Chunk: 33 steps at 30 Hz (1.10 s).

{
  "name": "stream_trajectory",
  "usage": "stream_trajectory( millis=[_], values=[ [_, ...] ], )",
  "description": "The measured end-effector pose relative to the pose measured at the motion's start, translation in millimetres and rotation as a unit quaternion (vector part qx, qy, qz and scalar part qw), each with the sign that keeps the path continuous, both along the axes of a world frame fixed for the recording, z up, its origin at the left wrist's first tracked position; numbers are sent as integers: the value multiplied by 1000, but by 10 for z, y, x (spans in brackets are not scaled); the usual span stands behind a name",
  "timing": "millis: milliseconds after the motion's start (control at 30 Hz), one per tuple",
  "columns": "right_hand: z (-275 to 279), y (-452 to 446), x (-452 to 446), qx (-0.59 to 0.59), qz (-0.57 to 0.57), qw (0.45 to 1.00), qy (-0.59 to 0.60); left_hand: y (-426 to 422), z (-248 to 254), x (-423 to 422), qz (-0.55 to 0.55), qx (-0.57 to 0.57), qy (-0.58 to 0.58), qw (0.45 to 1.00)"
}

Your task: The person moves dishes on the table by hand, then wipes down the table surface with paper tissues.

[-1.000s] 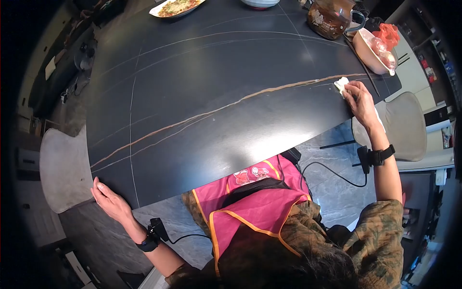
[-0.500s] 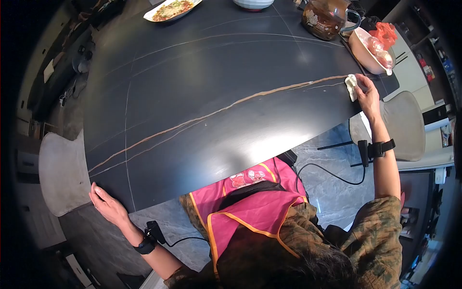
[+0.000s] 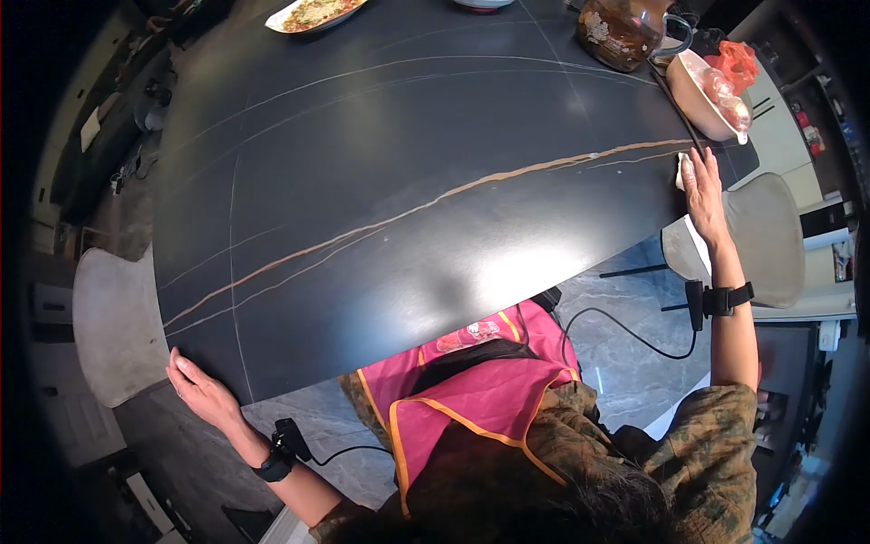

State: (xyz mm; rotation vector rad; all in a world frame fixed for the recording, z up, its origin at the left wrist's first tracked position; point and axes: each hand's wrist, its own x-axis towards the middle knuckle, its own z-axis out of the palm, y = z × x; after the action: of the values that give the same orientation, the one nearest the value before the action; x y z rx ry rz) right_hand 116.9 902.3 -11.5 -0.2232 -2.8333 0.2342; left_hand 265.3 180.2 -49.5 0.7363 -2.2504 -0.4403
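At the table's right end, my right hand [image 3: 705, 195] lies with its fingers stretched forward over a crumpled white tissue [image 3: 681, 172]. Only the left edge of the tissue shows; the rest is hidden beneath the hand. A thin dark stick [image 3: 675, 104] runs along the tabletop up to these fingertips. My left hand [image 3: 204, 392] rests against the near left corner of the dark table [image 3: 362, 172], its fingers extended and nothing in it. Both wrists wear black straps with cabled devices.
A pink bowl [image 3: 693, 95] holding clear and red plastic bags stands at the right end, beside a brown glass pitcher [image 3: 607, 34]. A plate of food [image 3: 294, 27] and a bowl [image 3: 483, 4] sit at the far edge. Chairs [image 3: 109, 317] flank both ends.
My right hand has moved slightly right with the tissue, its fingers now straighter and covering more of it. The view has shifted a little; my left hand stays at the corner.
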Motion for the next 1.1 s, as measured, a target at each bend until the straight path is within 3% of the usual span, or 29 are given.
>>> stream_trajectory(
  millis=[133,333,533,767,933,1100],
  values=[
    [27,-132,32,-50,-4,993,-104,-13,-2,3,-7,4,6,1000],
    [-130,-198,-67,-6,-19,994,-110,13,9,4,-4,9,13,1000],
    [113,-1575,34,107,195,970,-94,67,61,-1,6,19,20,1000],
    [107,-3416,204,25,463,884,-55,39,33,22,1,29,23,999],
    [45,-4613,508,3,563,819,-116,41,44,19,2,25,16,1000],
    [-1,-5223,526,-52,626,763,-151,41,39,13,15,12,17,1000]
  ],
)
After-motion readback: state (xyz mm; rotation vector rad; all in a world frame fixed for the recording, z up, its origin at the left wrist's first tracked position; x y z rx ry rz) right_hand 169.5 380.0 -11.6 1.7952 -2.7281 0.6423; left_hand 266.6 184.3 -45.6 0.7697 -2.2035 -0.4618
